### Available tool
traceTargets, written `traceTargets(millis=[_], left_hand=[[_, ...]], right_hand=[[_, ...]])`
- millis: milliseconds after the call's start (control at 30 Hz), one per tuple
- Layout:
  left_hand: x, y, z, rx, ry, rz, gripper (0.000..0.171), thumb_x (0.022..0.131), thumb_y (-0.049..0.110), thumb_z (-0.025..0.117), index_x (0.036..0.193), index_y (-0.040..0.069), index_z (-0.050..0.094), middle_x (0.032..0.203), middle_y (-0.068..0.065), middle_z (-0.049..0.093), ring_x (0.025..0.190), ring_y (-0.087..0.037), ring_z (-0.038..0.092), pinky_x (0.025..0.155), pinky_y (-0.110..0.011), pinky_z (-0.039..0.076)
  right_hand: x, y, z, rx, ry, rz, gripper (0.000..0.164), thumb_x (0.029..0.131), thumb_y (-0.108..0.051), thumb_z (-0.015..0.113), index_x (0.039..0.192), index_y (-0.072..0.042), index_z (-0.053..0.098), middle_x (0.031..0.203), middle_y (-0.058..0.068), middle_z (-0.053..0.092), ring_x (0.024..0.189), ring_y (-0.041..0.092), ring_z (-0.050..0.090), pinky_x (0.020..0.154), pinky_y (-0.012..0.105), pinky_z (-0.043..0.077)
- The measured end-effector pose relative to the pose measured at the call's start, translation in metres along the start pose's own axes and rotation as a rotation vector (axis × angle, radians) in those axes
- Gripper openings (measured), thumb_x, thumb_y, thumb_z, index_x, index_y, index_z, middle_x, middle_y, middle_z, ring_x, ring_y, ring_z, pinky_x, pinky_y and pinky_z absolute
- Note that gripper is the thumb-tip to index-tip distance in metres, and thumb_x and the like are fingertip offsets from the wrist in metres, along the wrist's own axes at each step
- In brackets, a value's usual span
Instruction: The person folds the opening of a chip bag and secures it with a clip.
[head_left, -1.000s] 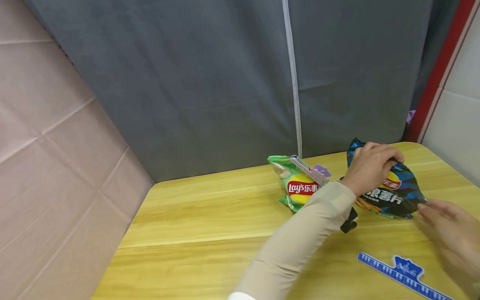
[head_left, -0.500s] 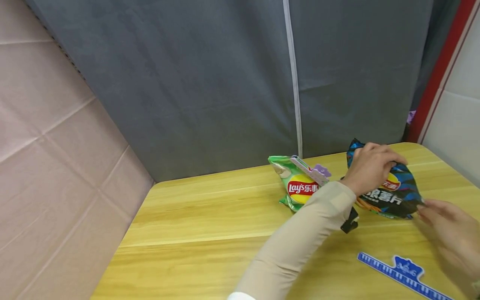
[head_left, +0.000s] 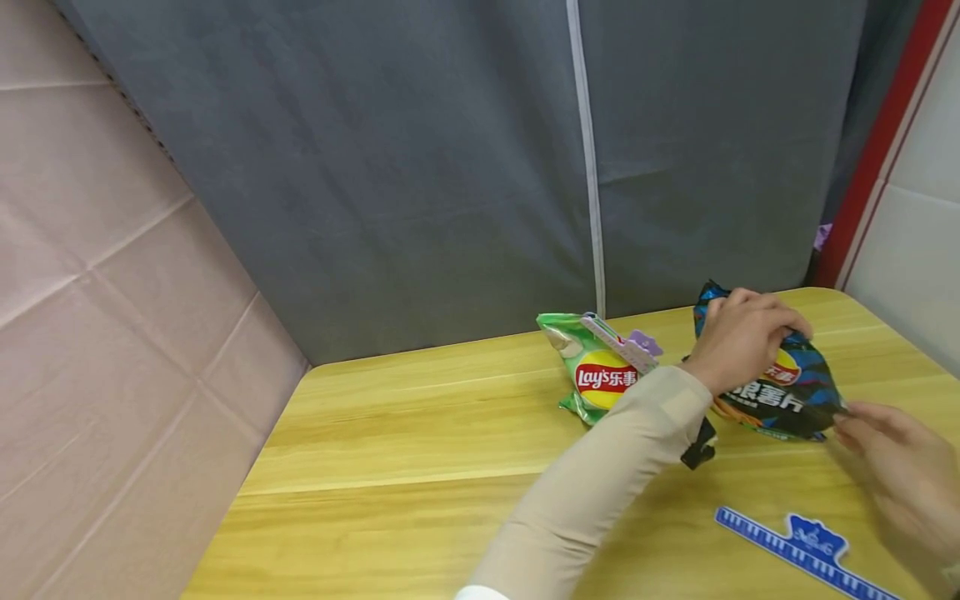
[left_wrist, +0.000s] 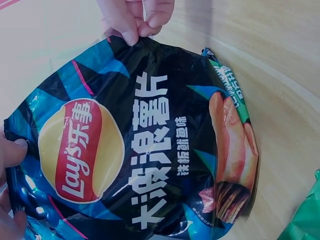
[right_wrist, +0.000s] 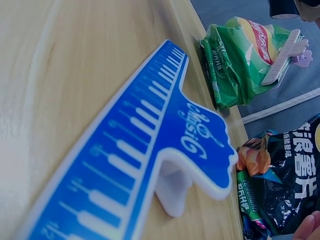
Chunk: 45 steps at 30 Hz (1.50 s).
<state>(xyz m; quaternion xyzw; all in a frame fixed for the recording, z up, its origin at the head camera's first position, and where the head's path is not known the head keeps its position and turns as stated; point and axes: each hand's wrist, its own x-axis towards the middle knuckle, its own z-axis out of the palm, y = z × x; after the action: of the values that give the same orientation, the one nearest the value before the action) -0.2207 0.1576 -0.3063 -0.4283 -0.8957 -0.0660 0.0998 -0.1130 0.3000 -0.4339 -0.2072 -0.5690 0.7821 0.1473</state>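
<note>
A black and blue Lay's chip bag (head_left: 806, 387) stands at the right of the table in the head view. My left hand (head_left: 742, 337) grips its top edge from above; thumb and fingertips (left_wrist: 12, 145) show at that edge in the left wrist view. My right hand (head_left: 900, 462) pinches the bag's right side edge between thumb and fingers, seen at the top of the left wrist view. The bag's printed front (left_wrist: 150, 145) faces the left wrist camera. A blue piano-key clip (head_left: 802, 546) lies on the table, nearer than the bag; neither hand touches it.
A green Lay's bag (head_left: 592, 367) stands left of the black one, with a pale purple clip (head_left: 618, 342) across its top. Behind the wooden table (head_left: 375, 433) hangs a grey curtain (head_left: 375, 183). A small black device (head_left: 699, 446) is at the left wrist.
The black bag's right edge has drawn in slightly to the left, with the right hand still pinching it. The left hand and the clips have hardly moved.
</note>
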Motion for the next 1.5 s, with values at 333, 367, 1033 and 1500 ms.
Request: traceTargets(millis=[333, 367, 1033, 1500], left_hand=[[-0.001, -0.001, -0.002, -0.005, 0.012, -0.011, 0.027, 0.096, 0.029, 0.041, 0.107, 0.047, 0.058, 0.118, 0.029, 0.046, 0.106, 0.005, 0.035, 0.082, -0.015, 0.019], [-0.001, -0.002, -0.002, -0.003, 0.02, -0.009, 0.027, 0.096, 0.029, 0.041, 0.107, 0.047, 0.058, 0.117, 0.029, 0.046, 0.106, 0.005, 0.035, 0.082, -0.015, 0.02], [-0.003, -0.004, -0.001, -0.002, 0.066, 0.0, 0.028, 0.095, 0.025, 0.043, 0.099, 0.045, 0.062, 0.107, 0.03, 0.05, 0.097, 0.006, 0.037, 0.079, -0.016, 0.02], [-0.005, -0.006, -0.002, 0.021, 0.073, 0.009, 0.029, 0.096, 0.023, 0.042, 0.097, 0.044, 0.062, 0.104, 0.031, 0.053, 0.095, 0.006, 0.039, 0.074, -0.015, 0.021]], right_hand=[[-0.005, -0.005, 0.004, -0.048, 0.037, 0.003, 0.028, 0.089, -0.004, 0.052, 0.081, -0.029, 0.062, 0.08, -0.017, 0.05, 0.065, -0.005, 0.053, 0.057, 0.01, 0.044], [-0.006, -0.005, 0.004, -0.036, 0.036, -0.006, 0.028, 0.089, -0.003, 0.052, 0.081, -0.028, 0.063, 0.08, -0.018, 0.051, 0.065, -0.005, 0.053, 0.056, 0.01, 0.044], [-0.008, -0.003, 0.011, -0.172, 0.15, -0.065, 0.029, 0.09, -0.003, 0.05, 0.088, -0.027, 0.065, 0.078, -0.023, 0.052, 0.07, -0.004, 0.047, 0.055, 0.008, 0.041], [-0.009, -0.003, 0.011, -0.246, 0.12, -0.094, 0.029, 0.091, -0.007, 0.049, 0.086, -0.03, 0.067, 0.083, -0.024, 0.049, 0.074, -0.005, 0.044, 0.057, 0.006, 0.04]])
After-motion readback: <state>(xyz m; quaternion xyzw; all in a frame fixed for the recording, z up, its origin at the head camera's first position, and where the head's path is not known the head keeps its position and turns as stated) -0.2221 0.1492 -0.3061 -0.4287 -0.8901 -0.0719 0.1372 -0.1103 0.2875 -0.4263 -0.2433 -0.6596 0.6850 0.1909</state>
